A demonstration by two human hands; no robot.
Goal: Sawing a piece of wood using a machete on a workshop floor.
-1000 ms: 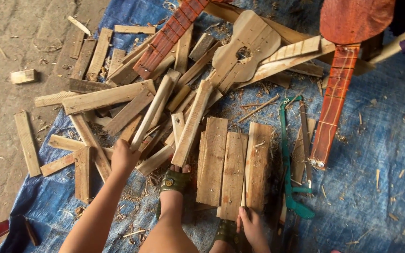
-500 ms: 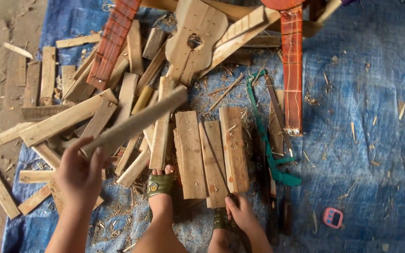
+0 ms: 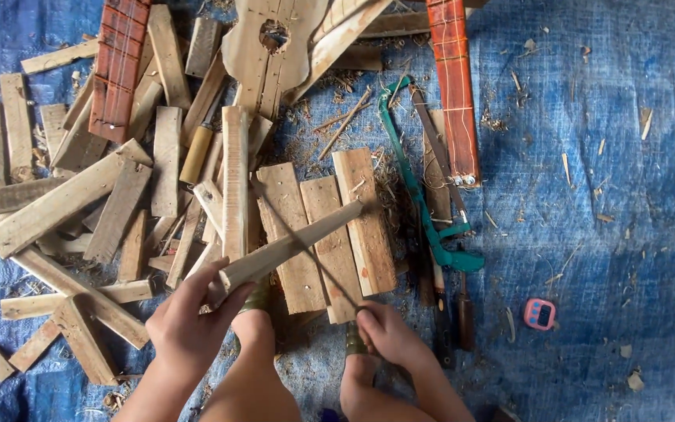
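Note:
My left hand (image 3: pixel 189 324) grips the near end of a long tapered wooden slat (image 3: pixel 298 238), raised at a slant over three short planks (image 3: pixel 369 227) that lie side by side on the blue tarp (image 3: pixel 603 195). My right hand (image 3: pixel 388 334) is closed at the planks' near edge on a thin dark blade (image 3: pixel 306 250) that runs up and left across the planks, under the slat. My legs and feet (image 3: pixel 253 367) sit between the two hands.
A heap of wood offcuts (image 3: pixel 80 195) fills the left. An unfinished guitar-shaped wooden body (image 3: pixel 263 55) and two red fretted necks (image 3: pixel 455 86) lie at the top. A green hacksaw frame (image 3: pixel 423 199), dark-handled chisels (image 3: pixel 462 316) and a small pink device (image 3: pixel 539 313) lie to the right.
My left hand picked a slat out of the pile and swung it right, over the planks. My right hand stayed at the planks' near edge. The view shifted right.

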